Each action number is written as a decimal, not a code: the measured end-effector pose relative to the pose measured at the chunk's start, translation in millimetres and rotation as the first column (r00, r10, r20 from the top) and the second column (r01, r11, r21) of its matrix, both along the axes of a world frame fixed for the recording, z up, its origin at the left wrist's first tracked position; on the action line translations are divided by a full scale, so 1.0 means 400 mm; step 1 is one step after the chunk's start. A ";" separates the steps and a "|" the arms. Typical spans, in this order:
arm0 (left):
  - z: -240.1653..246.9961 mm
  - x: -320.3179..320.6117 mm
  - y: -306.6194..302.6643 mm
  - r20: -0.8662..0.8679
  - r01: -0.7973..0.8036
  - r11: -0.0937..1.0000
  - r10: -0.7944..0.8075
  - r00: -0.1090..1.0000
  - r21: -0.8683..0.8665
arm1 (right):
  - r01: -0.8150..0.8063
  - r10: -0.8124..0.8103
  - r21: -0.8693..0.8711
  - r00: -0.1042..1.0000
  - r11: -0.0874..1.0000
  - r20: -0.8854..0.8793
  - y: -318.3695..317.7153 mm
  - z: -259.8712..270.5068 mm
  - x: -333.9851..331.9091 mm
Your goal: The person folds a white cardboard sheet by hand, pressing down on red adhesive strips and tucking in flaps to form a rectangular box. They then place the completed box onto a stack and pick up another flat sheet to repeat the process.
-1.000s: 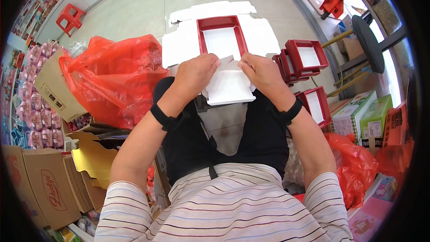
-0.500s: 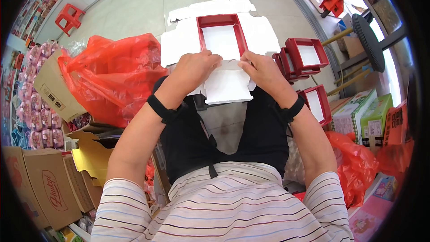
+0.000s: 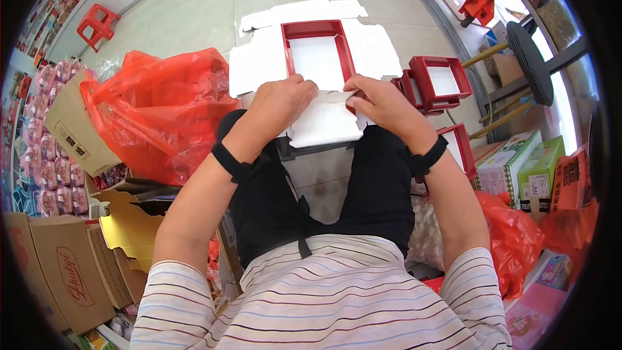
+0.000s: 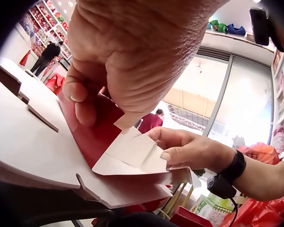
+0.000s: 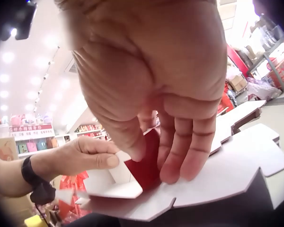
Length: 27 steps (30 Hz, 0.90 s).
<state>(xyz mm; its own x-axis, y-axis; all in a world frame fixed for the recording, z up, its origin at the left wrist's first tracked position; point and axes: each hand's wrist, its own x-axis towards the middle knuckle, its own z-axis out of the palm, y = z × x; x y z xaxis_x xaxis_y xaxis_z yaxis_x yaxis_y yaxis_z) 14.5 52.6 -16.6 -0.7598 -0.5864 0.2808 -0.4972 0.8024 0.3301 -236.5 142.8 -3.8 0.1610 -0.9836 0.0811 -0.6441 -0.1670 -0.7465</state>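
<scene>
A half-folded cardboard box [image 3: 352,65], dark red outside its raised walls and white on its floor, lies in front of me among flat white cardboard sheets [image 3: 253,71]. Its near white flap [image 3: 327,128] spreads toward my lap. My left hand [image 3: 285,104] pinches the flap's left corner; the left wrist view shows its thumb at a small white tab [image 4: 126,121]. At the opposite corner, my right hand [image 3: 382,107] grips the red side wall [image 5: 146,163] between thumb and fingers. The palms hide part of the folds in both wrist views.
Several red-and-white boxes [image 3: 420,78] are stacked on the right, near a round dark stool [image 3: 530,61]. A large red plastic bag [image 3: 168,110] stands on the left beside brown cartons [image 3: 61,266]. Farther back is a red stool [image 3: 97,26].
The near flap's small white tabs, standing up between the hands earlier, have gone down. The right hand's fingers have curled further at the corner, where a bit of red now shows.
</scene>
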 end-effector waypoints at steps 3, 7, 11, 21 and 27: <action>-0.004 0.000 -0.005 0.023 -0.002 1.000 0.002 1.000 -0.016 | 0.045 -0.067 -0.173 0.991 0.984 -0.120 0.001 -0.017 0.018; 0.029 0.013 0.030 -0.111 -0.055 0.998 0.056 0.992 0.012 | 0.033 -0.057 -0.178 0.989 0.984 -0.134 -0.007 -0.026 0.017; 0.030 0.100 0.042 -0.188 -0.125 0.988 0.140 0.972 0.091 | 0.022 -0.046 -0.189 0.991 0.982 -0.122 -0.007 -0.030 0.015; 0.017 0.163 0.050 -0.045 0.158 0.983 -0.154 0.987 0.089 | -0.004 -0.011 -0.201 0.997 0.980 -0.076 -0.014 -0.035 0.009; -0.014 0.136 -0.008 -0.062 0.217 0.976 -0.217 0.974 -0.010 | -0.006 -0.007 -0.168 0.997 0.986 -0.078 -0.014 -0.029 0.007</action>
